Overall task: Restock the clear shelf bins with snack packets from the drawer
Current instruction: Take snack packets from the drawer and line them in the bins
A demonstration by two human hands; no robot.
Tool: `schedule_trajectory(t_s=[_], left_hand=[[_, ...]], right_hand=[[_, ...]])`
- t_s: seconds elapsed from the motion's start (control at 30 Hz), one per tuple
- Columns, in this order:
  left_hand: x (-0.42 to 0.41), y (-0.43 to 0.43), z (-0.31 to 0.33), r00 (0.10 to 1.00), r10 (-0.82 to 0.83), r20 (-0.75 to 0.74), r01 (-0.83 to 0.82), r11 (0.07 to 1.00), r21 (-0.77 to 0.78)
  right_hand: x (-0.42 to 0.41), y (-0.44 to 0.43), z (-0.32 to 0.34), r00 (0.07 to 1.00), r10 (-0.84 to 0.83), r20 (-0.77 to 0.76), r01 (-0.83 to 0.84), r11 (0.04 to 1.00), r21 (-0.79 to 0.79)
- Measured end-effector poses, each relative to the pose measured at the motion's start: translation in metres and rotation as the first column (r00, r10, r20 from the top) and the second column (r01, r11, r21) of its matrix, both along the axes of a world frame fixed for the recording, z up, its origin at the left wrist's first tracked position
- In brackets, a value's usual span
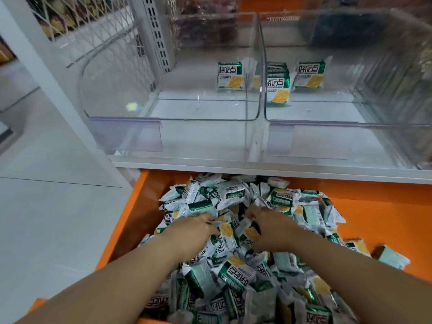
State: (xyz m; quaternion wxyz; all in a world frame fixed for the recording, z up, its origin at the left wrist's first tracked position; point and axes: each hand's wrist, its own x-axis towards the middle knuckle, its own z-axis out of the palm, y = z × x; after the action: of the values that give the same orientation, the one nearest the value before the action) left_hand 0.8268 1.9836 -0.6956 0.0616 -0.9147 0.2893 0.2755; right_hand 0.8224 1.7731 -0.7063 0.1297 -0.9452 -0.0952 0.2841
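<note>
Large "好吃点" on green-and-white snack packets (229,76), in clear bins (168,119) and drawer (374,206). Barcodes on several; small print unreadable.

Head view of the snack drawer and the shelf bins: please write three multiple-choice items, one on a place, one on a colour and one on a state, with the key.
1. Where are the left hand and the right hand?
A. Inside a bin
B. On the packets in the drawer
C. On the shelf edge

2. What colour is the drawer?
A. Blue
B. Black
C. Orange

3. How full are the clear bins?
A. Nearly empty, only a few packets inside
B. Heaped to the rim
C. Closed with lids

Key:
1 B, both hands lie on the heap of packets below the shelf.
2 C, its walls and floor are orange.
3 A, mostly bare floor shows through the clear walls.
</note>
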Motion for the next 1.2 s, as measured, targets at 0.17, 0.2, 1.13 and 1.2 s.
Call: schedule_trajectory(t_s=[0.17,0.2,1.13,1.2], left_hand=[[0.001,-0.005,0.042,0.99,0.13,-0.062,-0.137,0.982,-0.127],[0.0,-0.008,0.054,0.983,0.159,-0.095,-0.172,0.972,-0.162],[-0.059,-0.096,0.194,0.923,0.331,-0.197,-0.294,0.277,-0.915],[-0.059,-0.093,0.197,0.939,0.342,-0.04,-0.188,0.413,-0.891]], right_hand=[[-0.012,-0.008,0.066,0.994,0.11,-0.002,-0.11,0.993,0.031],[-0.018,-0.01,0.082,0.993,0.116,0.008,-0.116,0.991,0.062],[-0.073,-0.077,0.207,0.884,-0.46,-0.082,0.234,0.286,0.929],[-0.076,-0.08,0.215,0.86,-0.476,0.181,0.109,0.519,0.848]])
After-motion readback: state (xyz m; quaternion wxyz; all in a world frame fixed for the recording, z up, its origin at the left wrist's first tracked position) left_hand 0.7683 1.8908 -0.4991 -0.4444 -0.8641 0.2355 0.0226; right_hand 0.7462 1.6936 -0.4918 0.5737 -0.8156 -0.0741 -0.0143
